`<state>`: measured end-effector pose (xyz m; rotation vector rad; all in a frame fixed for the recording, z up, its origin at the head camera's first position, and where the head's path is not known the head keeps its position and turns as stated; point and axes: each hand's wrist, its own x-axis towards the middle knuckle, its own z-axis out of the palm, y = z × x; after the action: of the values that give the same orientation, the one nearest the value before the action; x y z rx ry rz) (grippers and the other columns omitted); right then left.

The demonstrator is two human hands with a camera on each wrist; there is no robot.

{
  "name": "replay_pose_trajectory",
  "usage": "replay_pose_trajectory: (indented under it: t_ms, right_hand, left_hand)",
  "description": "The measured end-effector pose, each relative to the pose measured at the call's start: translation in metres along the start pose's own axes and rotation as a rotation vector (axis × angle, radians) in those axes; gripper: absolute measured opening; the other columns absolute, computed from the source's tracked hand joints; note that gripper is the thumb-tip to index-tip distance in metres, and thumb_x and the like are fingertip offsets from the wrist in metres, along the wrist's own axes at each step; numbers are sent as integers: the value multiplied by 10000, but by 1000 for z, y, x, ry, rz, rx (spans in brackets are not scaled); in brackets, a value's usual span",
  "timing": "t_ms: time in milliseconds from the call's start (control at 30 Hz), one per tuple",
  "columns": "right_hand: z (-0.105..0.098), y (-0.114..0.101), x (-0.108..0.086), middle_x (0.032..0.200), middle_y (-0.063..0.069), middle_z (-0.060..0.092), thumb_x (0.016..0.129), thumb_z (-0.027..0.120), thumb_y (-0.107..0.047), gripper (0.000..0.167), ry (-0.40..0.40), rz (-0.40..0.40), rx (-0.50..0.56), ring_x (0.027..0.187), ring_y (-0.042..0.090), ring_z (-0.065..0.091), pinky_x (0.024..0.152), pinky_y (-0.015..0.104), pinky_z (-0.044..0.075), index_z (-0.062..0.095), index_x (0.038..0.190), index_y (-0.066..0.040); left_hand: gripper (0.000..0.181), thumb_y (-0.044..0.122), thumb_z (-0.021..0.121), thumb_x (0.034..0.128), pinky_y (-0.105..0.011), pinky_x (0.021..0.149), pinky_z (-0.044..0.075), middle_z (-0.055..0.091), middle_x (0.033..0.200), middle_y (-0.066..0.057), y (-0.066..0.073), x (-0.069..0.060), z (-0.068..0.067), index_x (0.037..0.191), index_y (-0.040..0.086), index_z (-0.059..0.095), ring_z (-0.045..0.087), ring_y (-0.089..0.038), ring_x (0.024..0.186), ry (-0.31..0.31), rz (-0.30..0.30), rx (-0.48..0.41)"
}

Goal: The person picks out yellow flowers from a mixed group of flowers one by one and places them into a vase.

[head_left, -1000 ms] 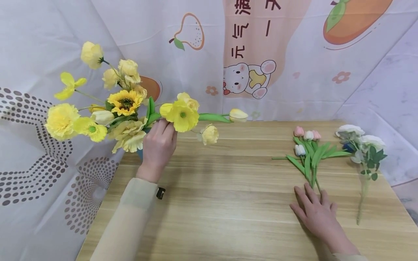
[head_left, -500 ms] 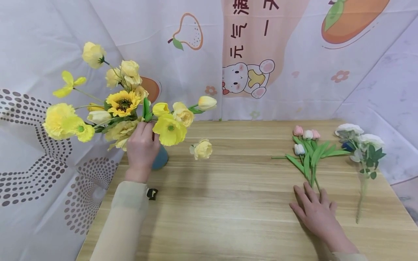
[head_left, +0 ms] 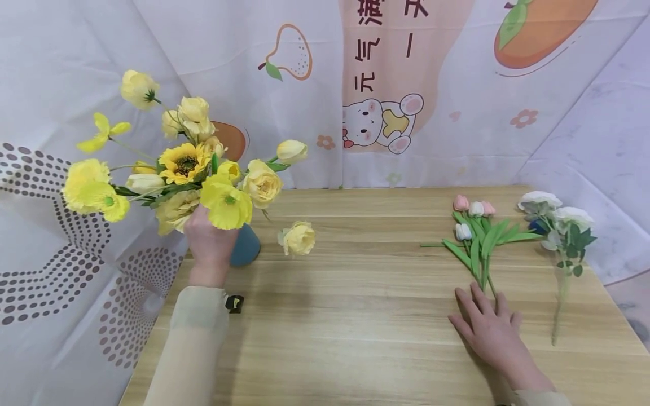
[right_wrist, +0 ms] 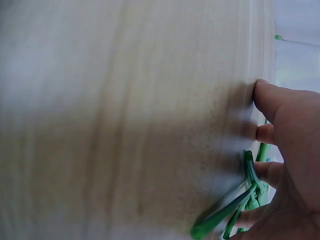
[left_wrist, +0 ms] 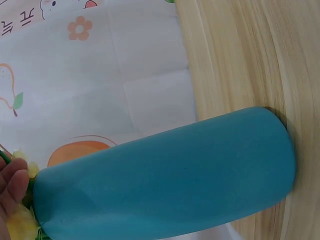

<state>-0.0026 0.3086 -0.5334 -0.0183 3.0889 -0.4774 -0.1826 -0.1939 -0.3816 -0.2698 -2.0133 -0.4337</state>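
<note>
My left hand (head_left: 208, 239) is at the mouth of a blue vase (head_left: 246, 245) and holds yellow artificial flowers by the stem. In the left wrist view, its fingers (left_wrist: 15, 182) pinch a green stem beside the rim of the vase (left_wrist: 170, 180). A yellow poppy (head_left: 228, 200) hides part of that hand. To its right hang a pale yellow tulip (head_left: 291, 151) and a pale bloom (head_left: 263, 183). A sunflower (head_left: 184, 163) stands among other yellow flowers. My right hand (head_left: 492, 332) rests on the table with its fingers spread, touching near the green stem ends (right_wrist: 220, 215) of pink and white tulips (head_left: 477, 225).
White roses (head_left: 574, 217) on a long stem lie at the right of the wooden table (head_left: 355, 293), with a dark blue object (head_left: 538, 226) behind them. A drooping yellow bloom (head_left: 298, 238) extends right of the vase. Printed cloth (head_left: 315, 67) hangs behind.
My left hand has moved left and slightly down, and the poppy, tulip and neighbouring blooms have swung left toward the vase, which shows more now. My right hand has stayed in place.
</note>
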Motion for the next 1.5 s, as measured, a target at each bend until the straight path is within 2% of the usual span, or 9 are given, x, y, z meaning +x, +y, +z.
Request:
replay_pose_trajectory:
  t_ms: [100,267,533,833,1100,1200,1267,1367,1500]
  right_hand:
    - [0,0,0,1537,346,324,1030,574,-456,627,4,-3,0,1334,742,156,897,899,152,408,1501,-76]
    - [1,0,0,1540,345,319,1031,572,-458,629,0,-5,3,1332,750,152,899,902,145,405,1503,-76]
    - [0,2,0,1544,346,306,1036,561,-460,632,-6,1,6,1332,754,141,902,905,134,398,1508,-72]
    - [0,0,-2,1532,342,325,1033,571,-443,612,25,-11,3,1331,746,157,906,909,138,413,1492,-70]
    - [-2,-1,-1,1556,344,292,1044,542,-465,645,-25,0,1,1342,757,123,906,911,131,387,1523,-63]
    - [-2,-2,-1,1559,344,286,1043,545,-463,647,-38,4,-1,1342,761,119,906,918,128,390,1522,-57]
    - [-2,-2,-1,1560,343,286,1041,549,-462,646,-40,8,0,1344,761,115,907,920,125,391,1521,-60]
    - [-2,-2,-1,1561,342,287,1041,547,-466,645,-40,12,-1,1346,759,115,907,919,125,389,1522,-67]
    - [-1,-2,-1,1559,344,290,1042,543,-471,645,-36,13,-4,1349,755,116,910,916,125,383,1523,-72]
  left_hand:
    - [239,8,611,907,-534,474,431,537,634,-207,0,0,1,690,-1,512,534,-412,532,33,-2,31]
    - [114,2,639,912,-594,626,489,608,767,-263,1,0,-1,833,-57,581,602,-474,699,68,-73,74]
    - [257,107,636,969,-585,541,471,595,712,-264,1,-4,-2,794,-73,582,584,-479,619,-18,-67,130]
    - [358,102,552,963,-570,441,401,479,516,-190,14,2,-13,628,28,451,501,-426,460,-203,-240,237]
    - [295,256,658,952,-635,662,495,633,885,-229,20,6,-13,898,-31,616,599,-480,837,-206,-332,110]
    - [329,278,672,956,-644,688,509,634,977,-219,20,7,-13,1024,-41,622,610,-470,877,-192,-311,88]
    - [265,225,641,965,-624,628,506,640,962,-202,20,8,-12,1025,-32,619,632,-457,771,-160,-278,63]
    - [199,161,570,1015,-589,489,481,649,937,-188,20,11,-9,970,-20,639,612,-424,597,-114,-135,84]
    - [210,97,527,1054,-540,425,469,660,968,-187,19,15,-6,975,-3,693,597,-379,553,-104,4,122]
